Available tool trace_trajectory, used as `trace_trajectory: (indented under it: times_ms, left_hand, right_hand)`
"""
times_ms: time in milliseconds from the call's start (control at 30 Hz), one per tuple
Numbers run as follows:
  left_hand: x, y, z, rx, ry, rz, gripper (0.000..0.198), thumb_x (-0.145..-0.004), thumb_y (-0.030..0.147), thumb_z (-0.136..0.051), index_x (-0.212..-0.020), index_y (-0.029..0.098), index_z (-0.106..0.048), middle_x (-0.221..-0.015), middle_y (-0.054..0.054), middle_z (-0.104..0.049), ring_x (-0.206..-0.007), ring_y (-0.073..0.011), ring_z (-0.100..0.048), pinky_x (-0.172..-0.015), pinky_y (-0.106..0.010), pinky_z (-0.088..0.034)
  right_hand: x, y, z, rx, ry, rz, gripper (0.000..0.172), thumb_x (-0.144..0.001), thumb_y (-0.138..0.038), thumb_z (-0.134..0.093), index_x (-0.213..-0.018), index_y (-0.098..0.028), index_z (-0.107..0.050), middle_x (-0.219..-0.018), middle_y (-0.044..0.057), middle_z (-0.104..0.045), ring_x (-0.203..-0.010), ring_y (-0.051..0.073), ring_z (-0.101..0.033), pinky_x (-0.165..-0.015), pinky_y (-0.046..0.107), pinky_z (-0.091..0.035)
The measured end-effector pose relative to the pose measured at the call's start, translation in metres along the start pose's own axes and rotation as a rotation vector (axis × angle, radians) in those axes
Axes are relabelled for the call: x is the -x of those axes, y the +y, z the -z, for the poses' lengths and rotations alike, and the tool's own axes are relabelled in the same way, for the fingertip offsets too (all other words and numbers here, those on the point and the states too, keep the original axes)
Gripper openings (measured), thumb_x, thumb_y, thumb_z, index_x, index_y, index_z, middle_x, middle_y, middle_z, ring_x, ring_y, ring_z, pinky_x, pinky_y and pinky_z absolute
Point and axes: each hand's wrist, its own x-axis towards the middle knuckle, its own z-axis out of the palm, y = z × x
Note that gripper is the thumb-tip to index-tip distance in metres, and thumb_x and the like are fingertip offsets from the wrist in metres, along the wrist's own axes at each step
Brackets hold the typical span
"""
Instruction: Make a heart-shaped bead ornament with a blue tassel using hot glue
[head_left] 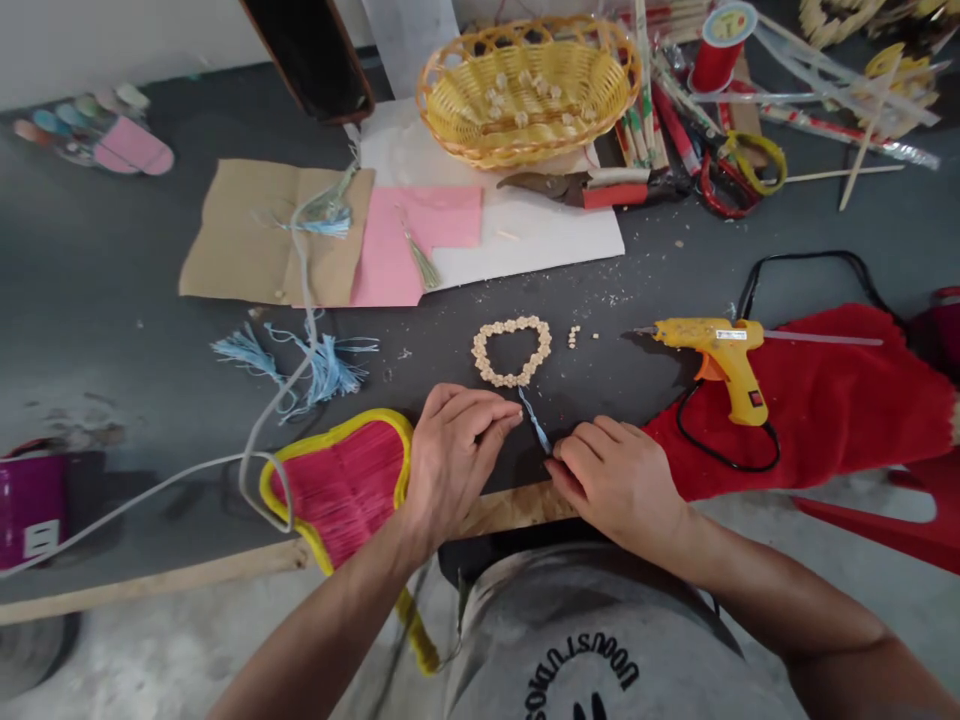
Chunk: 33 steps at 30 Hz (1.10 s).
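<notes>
My left hand [454, 450] and my right hand [611, 480] rest at the near edge of the dark table [112, 330], both pinching a thin pale-blue strand [534, 424] stretched between their fingertips. Just beyond the strand lies a heart-shaped ring of small cream beads [511, 351]. A few loose beads [573, 336] sit to its right. A pink fan-like piece with yellow trim [341, 485] lies under my left wrist.
A yellow glue gun [720, 355] lies on red cloth [832, 400] at the right. Blue tassels [315, 365], brown card [255, 235] and pink paper [409, 240] lie left of centre. A yellow basket [525, 90], pliers [592, 187] and a red spool [716, 50] sit at the back.
</notes>
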Motion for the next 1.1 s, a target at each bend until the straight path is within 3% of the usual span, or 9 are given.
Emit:
trace_trajectory:
  times_ms: [333,1100]
  left_hand:
    - [-0.0006,-0.0019,-0.0041,-0.041,-0.011,0.004,0.011,-0.09,0.024,-0.064,-0.088,0.026,-0.075,-0.085,-0.001,-0.074,-0.084,-0.0176,-0.062,-0.08,-0.033,-0.05]
    - [0.0011,-0.0039,-0.0098,-0.059,0.007,0.01,0.012,-0.089,0.026,-0.065,-0.088,0.027,-0.077,-0.087,-0.002,-0.073,-0.08,-0.0166,-0.065,-0.076,-0.034,-0.051]
  right_hand:
    - [0.0035,0.0026,-0.0027,-0.047,0.03,0.04,0.022,-0.093,-0.026,-0.058,-0.073,-0.02,-0.064,-0.067,0.001,-0.061,-0.069,0.018,-0.05,-0.061,0.036,-0.025]
    - [0.0068,0.0038,-0.0059,-0.024,0.072,0.057,0.023,-0.094,-0.025,-0.056,-0.072,-0.02,-0.063,-0.066,0.0,-0.058,-0.069,0.018,-0.047,-0.062,0.035,-0.024]
